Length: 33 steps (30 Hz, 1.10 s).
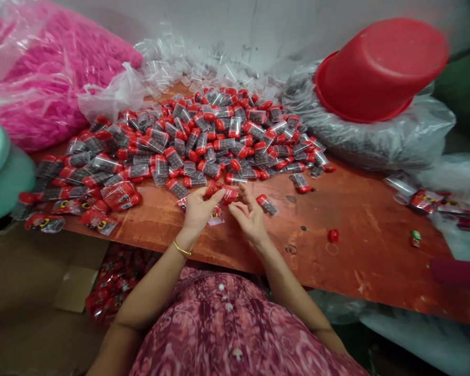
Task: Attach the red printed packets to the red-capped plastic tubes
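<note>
My left hand (198,211), with a gold bangle at its wrist, pinches a small red printed plastic wrapper (226,194) between thumb and fingers. My right hand (251,218) is at the wrapper's right end, its thumb and fingers curved and apart; whether the fingertips touch the wrapper is unclear. Below the wrapper, more red printed wrappers (216,216) lie on the table, partly covered by my left hand. A clear tube with a red cap and dark contents (267,204) lies just right of my right hand. Beyond both hands spreads a large heap of such tubes (219,141).
Wrapped tubes (97,222) lie at the left table edge, above a cardboard box (76,277). Pink bagged pieces (62,68) and a mint basin (3,167) stand left. Clear cups (172,65) are piled behind. A red bucket (384,68) sits upside down on a bag (368,141).
</note>
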Tool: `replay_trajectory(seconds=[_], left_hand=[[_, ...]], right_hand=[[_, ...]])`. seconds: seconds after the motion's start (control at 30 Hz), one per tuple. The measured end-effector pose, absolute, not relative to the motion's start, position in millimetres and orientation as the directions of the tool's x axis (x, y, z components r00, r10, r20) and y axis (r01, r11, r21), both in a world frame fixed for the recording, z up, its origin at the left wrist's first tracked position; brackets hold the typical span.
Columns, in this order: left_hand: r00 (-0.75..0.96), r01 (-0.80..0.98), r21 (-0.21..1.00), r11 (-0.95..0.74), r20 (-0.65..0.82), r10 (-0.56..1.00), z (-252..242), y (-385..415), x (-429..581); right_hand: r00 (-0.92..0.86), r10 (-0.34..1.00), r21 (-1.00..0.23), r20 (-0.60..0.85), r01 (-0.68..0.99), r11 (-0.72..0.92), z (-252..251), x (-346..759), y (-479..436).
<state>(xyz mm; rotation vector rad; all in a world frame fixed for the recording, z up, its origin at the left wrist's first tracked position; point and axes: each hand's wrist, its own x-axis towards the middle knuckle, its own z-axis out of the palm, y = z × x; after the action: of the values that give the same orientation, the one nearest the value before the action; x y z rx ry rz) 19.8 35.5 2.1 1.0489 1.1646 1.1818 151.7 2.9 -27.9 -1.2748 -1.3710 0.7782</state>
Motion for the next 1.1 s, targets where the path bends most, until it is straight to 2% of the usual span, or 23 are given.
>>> replay_trajectory(seconds=[0.07,0.13,0.27,0.4,0.5,0.57,0.73,0.8,0.87,0.97,1.03,1.1], left_hand=[[0.060,-0.139,0.981,0.136,-0.129,0.990,6,33,19],[0.101,-0.118,0.979,0.166,-0.154,0.983,8,32,20],[0.081,-0.145,0.971,0.191,-0.181,0.980,6,28,24],[0.154,-0.296,0.889,0.349,-0.316,0.936,5,17,29],[0.217,-0.359,0.808,0.468,-0.415,0.884,6,7,32],[0.214,-0.393,0.785,0.479,-0.428,0.878,5,4,34],[0.060,-0.383,0.828,0.410,-0.421,0.905,2,7,38],[0.061,-0.362,0.840,0.405,-0.412,0.909,1,9,37],[0.091,-0.324,0.842,0.430,-0.425,0.901,1,10,35],[0.130,-0.244,0.822,0.515,-0.498,0.857,2,7,31],[0.148,-0.197,0.820,0.537,-0.517,0.843,3,6,30],[0.145,-0.169,0.848,0.502,-0.482,0.864,3,7,31]], right_hand=[[0.067,0.991,-0.993,0.120,0.005,0.120,-23,154,3],[0.027,0.999,-0.996,0.042,-0.073,0.044,-19,156,4],[0.156,0.985,-0.996,0.070,0.066,0.060,-15,153,4],[0.334,0.924,-0.966,0.188,0.232,0.113,-17,148,2],[0.349,0.903,-0.948,0.249,0.280,0.153,-19,147,1],[0.346,0.901,-0.946,0.262,0.277,0.169,-20,145,0],[0.329,0.923,-0.968,0.199,0.212,0.134,-25,138,-6],[0.313,0.923,-0.955,0.222,0.261,0.141,-26,139,-9],[0.282,0.898,-0.882,0.336,0.429,0.195,-25,145,-10],[0.148,0.822,-0.597,0.549,0.758,0.262,-22,161,-9],[0.043,0.784,-0.409,0.619,0.870,0.275,-20,169,-9],[-0.041,0.744,-0.295,0.667,0.902,0.314,-20,171,-11]])
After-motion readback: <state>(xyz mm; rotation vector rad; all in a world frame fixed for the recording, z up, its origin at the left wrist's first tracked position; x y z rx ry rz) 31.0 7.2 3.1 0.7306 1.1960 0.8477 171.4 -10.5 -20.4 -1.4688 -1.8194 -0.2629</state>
